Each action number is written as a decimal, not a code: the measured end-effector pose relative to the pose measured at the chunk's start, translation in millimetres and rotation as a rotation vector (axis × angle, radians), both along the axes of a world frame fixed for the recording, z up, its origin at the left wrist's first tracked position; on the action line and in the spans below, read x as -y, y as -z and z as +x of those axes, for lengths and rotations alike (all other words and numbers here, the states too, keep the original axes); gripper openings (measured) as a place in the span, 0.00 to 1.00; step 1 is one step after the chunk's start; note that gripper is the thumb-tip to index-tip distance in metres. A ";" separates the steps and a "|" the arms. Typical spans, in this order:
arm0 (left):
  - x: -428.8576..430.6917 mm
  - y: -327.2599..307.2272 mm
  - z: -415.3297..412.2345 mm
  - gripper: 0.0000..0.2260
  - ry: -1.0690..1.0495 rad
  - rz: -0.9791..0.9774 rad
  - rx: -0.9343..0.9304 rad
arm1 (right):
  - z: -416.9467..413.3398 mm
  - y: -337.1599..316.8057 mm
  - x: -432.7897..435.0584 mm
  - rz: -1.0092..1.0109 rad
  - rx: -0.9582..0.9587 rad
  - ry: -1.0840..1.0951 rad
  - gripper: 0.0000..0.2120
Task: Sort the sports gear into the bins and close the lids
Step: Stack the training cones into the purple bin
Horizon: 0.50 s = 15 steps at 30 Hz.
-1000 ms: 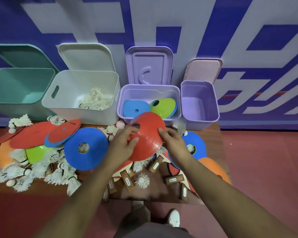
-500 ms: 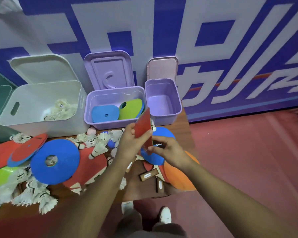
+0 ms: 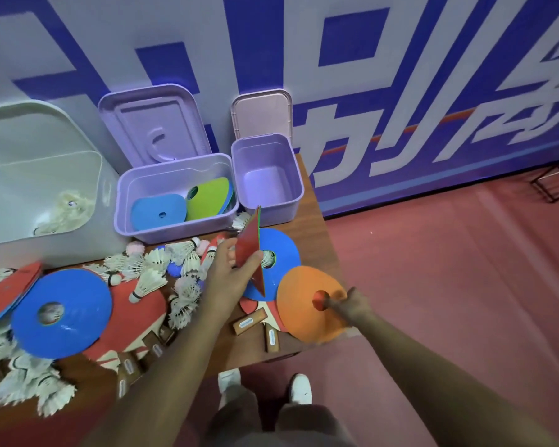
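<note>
My left hand (image 3: 231,272) grips a red disc cone (image 3: 249,250) held on edge above the table. Right beside it, my right hand (image 3: 352,304) pinches the orange disc cone (image 3: 304,304) at its centre hole, near the table's right front corner. A blue disc cone (image 3: 283,250) lies under both. The wide purple bin (image 3: 175,227) holds blue and green disc cones. The small purple bin (image 3: 267,175) next to it stands open. Shuttlecocks (image 3: 162,262) and red paddles (image 3: 136,311) with wooden handles litter the table.
A white bin (image 3: 42,240) with shuttlecocks stands at the left. All lids lean open against the blue and white wall. Another blue disc cone (image 3: 62,314) and a red disc stack (image 3: 4,291) lie at the left. The table edge (image 3: 329,240) drops to red floor on the right.
My left hand took over the red disc cone alone and turned it on edge. My right hand let go of it and moved right, onto the orange disc cone. The view swung right.
</note>
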<state>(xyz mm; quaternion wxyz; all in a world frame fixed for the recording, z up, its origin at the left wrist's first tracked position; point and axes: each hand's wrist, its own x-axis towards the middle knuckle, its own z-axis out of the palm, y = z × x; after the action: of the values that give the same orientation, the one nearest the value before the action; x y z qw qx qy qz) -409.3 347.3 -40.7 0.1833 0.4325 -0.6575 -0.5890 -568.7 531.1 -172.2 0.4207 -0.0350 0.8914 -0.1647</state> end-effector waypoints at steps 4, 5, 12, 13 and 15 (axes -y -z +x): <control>-5.2 6.9 -0.5 0.15 0.020 -0.026 0.020 | 10.8 14.4 0.2 0.009 -0.036 0.072 0.43; -5.0 9.5 0.0 0.16 0.024 -0.017 0.031 | 12.0 15.3 0.3 0.005 -0.030 0.082 0.44; -8.2 14.5 1.4 0.17 0.013 0.013 0.067 | 8.3 7.1 -0.8 -0.086 -0.030 0.127 0.27; -9.2 11.9 0.8 0.16 0.017 0.011 0.064 | 7.1 4.9 -1.5 -0.123 -0.044 0.140 0.24; -10.7 6.7 0.0 0.15 0.021 0.011 0.039 | 4.9 -2.1 -2.6 -0.187 -0.114 0.149 0.20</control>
<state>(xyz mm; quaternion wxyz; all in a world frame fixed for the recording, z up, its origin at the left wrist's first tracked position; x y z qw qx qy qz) -409.3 358.0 -47.4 0.1619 0.4382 -0.6623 -0.5857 -563.8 533.6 -170.1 0.3508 -0.0170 0.8948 -0.2756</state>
